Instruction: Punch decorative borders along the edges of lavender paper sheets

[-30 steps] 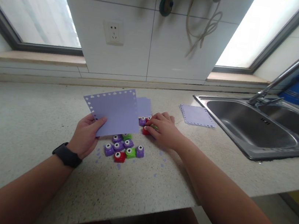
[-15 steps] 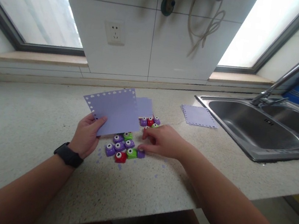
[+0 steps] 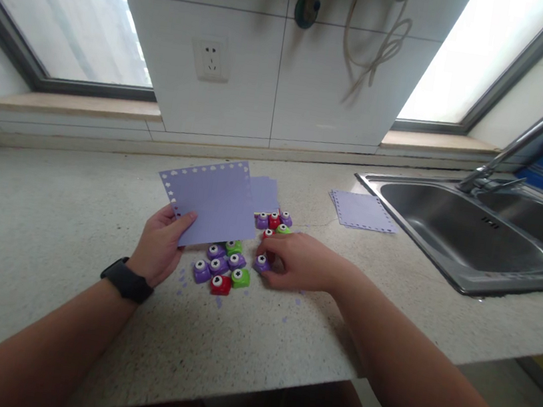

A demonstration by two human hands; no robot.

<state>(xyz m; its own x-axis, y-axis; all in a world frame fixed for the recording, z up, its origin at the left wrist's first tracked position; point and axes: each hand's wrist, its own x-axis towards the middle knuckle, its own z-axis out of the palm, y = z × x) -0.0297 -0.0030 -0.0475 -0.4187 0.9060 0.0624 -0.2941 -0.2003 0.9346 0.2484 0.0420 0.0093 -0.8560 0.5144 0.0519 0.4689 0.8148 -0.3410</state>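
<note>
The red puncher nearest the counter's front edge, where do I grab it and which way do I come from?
I'd pinch the red puncher by its coloured body, below the white round top, coming from above and the front. A purple puncher sits close behind and a green puncher close on its right, while its near side faces just counter and paper scraps.

Head cam faces fwd/down, near hands (image 3: 306, 262), w/ counter (image 3: 72, 216) & wall (image 3: 239, 108) beyond.

No words or numbers are legible; dark symbols (image 3: 240, 274) top the colored punches (image 3: 220, 288) (a star (image 3: 262, 259) on the purple punch (image 3: 260, 266) in the right hand (image 3: 301, 262)).
</note>
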